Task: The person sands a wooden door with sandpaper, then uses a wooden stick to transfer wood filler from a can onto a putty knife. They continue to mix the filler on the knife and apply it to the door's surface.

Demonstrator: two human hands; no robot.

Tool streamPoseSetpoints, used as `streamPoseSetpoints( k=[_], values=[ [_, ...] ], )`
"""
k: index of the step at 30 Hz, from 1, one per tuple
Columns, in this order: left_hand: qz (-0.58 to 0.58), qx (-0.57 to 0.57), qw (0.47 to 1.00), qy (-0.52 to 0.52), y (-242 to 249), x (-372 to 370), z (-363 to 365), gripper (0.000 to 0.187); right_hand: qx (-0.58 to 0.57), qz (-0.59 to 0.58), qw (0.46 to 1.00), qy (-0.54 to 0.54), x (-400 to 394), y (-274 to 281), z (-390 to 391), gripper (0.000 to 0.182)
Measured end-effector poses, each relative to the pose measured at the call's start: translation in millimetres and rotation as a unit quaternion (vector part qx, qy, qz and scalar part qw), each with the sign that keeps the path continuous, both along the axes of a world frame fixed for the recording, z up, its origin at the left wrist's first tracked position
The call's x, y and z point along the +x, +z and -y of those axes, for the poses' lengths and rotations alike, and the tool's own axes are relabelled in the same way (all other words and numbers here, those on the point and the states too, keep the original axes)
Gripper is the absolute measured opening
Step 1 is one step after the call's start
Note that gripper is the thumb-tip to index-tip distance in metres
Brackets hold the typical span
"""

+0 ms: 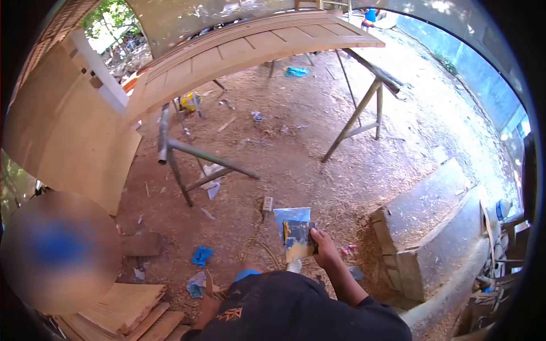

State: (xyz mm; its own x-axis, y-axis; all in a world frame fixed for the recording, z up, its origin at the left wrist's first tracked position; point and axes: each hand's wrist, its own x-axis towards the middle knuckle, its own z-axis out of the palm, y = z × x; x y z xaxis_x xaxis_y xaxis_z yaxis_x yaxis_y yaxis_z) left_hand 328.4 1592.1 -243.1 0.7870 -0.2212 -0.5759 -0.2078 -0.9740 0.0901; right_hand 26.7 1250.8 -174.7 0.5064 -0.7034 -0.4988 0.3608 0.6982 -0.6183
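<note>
My right hand (325,247) is closed on the right edge of a dark, flat putty spreader (300,234), smeared with yellowish putty along its lower part and left edge. A shiny pale-blue flat plate (292,215) sticks out behind its top edge. Low by my left side, my left hand (209,298) shows a finger stretched upward, and the rest of it is partly hidden by my dark shirt. A crumpled blue-grey cloth (196,285) lies right beside that finger and overlaps the hand in this view.
A large wooden panelled door (244,51) lies across metal trestles (364,108) ahead. Wooden boards (122,304) are stacked at lower left, near a blurred round patch. Dusty blocks (432,216) stand at right. Shavings, a blue cloth (202,256) and a small box (267,204) lie on the ground.
</note>
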Motion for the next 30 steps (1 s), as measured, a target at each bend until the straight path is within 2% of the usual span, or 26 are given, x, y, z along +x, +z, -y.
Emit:
streamPoseSetpoints(
  k=[2,4,6,9,12,15,18,20,21,24,25,28,30],
  values=[
    [-0.007,-0.004,0.999,-0.052,-7.7,6.3,35.3,0.104,-0.011,-0.008,0.999,-0.047,-18.4,-24.4,1.6,0.028],
    [-0.026,0.012,0.994,-0.104,-19.4,19.5,77.4,0.105,-0.012,-0.006,0.997,-0.08,-32.7,-19.8,18.6,0.028],
    [0.023,0.017,0.986,-0.162,-22.4,20.9,126.5,0.112,-0.012,0.004,0.994,-0.11,-40.6,-19.0,33.3,0.028],
    [0.042,0.062,0.971,-0.225,-24.3,24.8,205.7,0.111,0.021,0.034,0.984,-0.172,-44.2,-23.7,51.7,0.028],
    [0.011,-0.027,0.971,-0.235,-50.3,50.6,273.8,0.104,0.04,0.028,0.973,-0.224,-44.3,-40.1,80.4,0.028],
    [0.035,-0.047,0.949,-0.311,-65.8,69.3,358.3,0.099,0.014,0.008,0.972,-0.234,-41.0,-57.8,145.2,0.029],
    [0.001,-0.015,0.943,-0.333,-26.7,78.2,467.3,0.098,-0.018,-0.017,0.976,-0.215,-38.0,-54.6,232.3,0.031],
    [0.019,-0.04,0.932,-0.359,-10.9,97.4,538.1,0.098,-0.019,-0.008,0.961,-0.275,-15.5,-36.2,299.0,0.031],
    [0.024,-0.05,0.927,-0.37,-3.3,107.3,566.8,0.097,-0.019,0.004,0.963,-0.269,-5.0,-18.1,330.7,0.03],
    [0.033,-0.143,0.902,-0.407,62.7,114.8,671.3,0.097,-0.199,-0.161,0.942,-0.219,25.9,31.3,408.0,0.03],
    [0.094,-0.135,0.884,-0.437,75.3,120.0,702.8,0.097,-0.037,-0.05,0.962,-0.265,33.5,23.0,437.7,0.028],
    [0.086,-0.192,0.877,-0.433,159.4,121.6,797.3,0.098,-0.034,-0.095,0.975,-0.2,52.2,54.2,496.3,0.027],
    [0.114,-0.234,0.864,-0.431,207.7,127.6,849.8,0.098,-0.041,-0.116,0.971,-0.204,59.6,35.0,527.3,0.027]
  ],
)
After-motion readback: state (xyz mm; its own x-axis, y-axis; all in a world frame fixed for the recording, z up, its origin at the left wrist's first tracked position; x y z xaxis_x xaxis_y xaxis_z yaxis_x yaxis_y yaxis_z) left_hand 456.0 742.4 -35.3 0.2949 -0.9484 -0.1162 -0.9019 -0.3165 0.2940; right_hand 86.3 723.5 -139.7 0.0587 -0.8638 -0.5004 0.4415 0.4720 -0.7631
